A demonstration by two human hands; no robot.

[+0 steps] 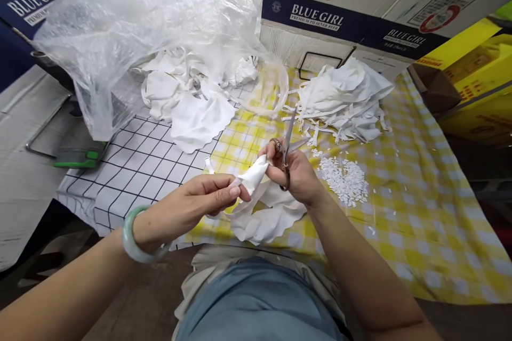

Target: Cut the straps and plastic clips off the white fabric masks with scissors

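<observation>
Between my two hands stretches a piece of white fabric (262, 218), its lower part lying on the table before me. My left hand (214, 194) is closed, pinching the fabric's edge between thumb and fingers. In my right hand (298, 173) is a pair of scissors (288, 144), a finger in one handle loop, with the blades spread and pointing away from me. The right fingertips also touch the fabric's upper corner. Right of that hand lies a heap of tiny white clippings (344, 178).
White fabric pieces with straps form a pile (340, 98) at the back right; more fabric (200, 117) lies at the back left under a clear plastic bag (160, 16). Cardboard boxes (316, 37) stand behind. Yellow packages (480, 80) are at far right.
</observation>
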